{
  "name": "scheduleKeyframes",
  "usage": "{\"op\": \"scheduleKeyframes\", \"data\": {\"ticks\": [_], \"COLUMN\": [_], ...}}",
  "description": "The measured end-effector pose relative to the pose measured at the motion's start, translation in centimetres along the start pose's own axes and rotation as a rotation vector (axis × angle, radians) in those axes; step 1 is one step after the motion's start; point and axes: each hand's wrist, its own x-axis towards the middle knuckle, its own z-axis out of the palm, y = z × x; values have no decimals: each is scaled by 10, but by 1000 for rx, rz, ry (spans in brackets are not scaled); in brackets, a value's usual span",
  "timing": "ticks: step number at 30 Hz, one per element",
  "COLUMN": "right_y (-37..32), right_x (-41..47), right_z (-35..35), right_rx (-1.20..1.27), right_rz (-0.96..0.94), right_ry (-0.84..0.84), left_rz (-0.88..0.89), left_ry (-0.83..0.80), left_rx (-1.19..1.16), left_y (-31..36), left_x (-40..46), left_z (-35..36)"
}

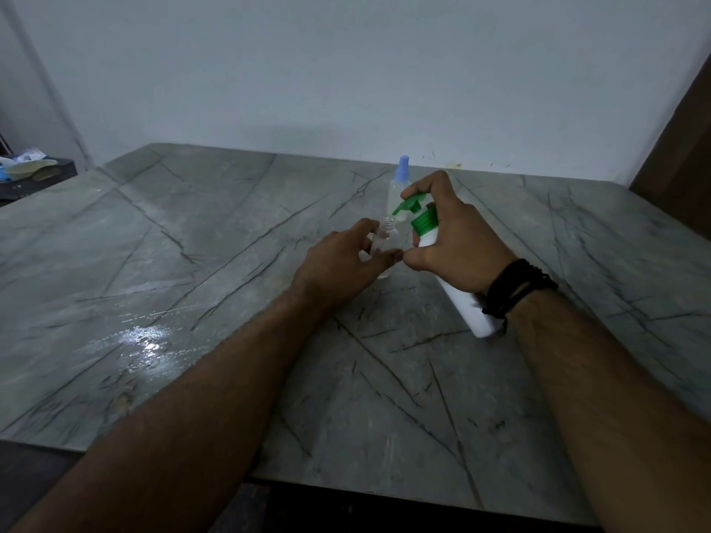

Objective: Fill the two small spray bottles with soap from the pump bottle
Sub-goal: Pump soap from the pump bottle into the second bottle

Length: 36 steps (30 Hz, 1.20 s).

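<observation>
Near the table's far edge, his left hand pinches the light, tippy open spray bottle low while his right hand grips the slick pump bottle, forefinger on its pump.

Lighting is dim and cool-toned throughout. A bright specular glare patch lies on the polished table at lower left. A soft shadow falls on the wall behind the table. Wide-angle distortion bends the frame edges; detail is slightly soft.
</observation>
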Motion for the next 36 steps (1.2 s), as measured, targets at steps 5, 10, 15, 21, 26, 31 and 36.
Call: {"op": "scheduleKeyframes", "data": {"ticks": [5, 10, 15, 21, 26, 31, 36], "right_y": [1, 1, 1, 0, 0, 0, 0], "right_x": [-1, 0, -1, 0, -2, 0, -1], "right_z": [0, 0, 0, -1, 1, 1, 2], "right_rx": [-2, 0, 0, 5, -7, 1, -5], "right_rz": [-5, -4, -2, -5, -14, -18, -22], "right_ry": [10, 1, 16, 19, 12, 10, 17], "left_rz": [5, 14, 17, 14, 24, 26, 13], "left_ry": [-8, 2, 6, 5, 10, 14, 6], "left_rx": [-1, -8, -14, -15, -7, 4, 2], "left_y": [1, 2, 0, 1, -1, -3, -4], "left_x": [0, -2, -1, -1, -1, 1, 1], "left_z": [0, -1, 0, 0, 1, 3, 3]}}
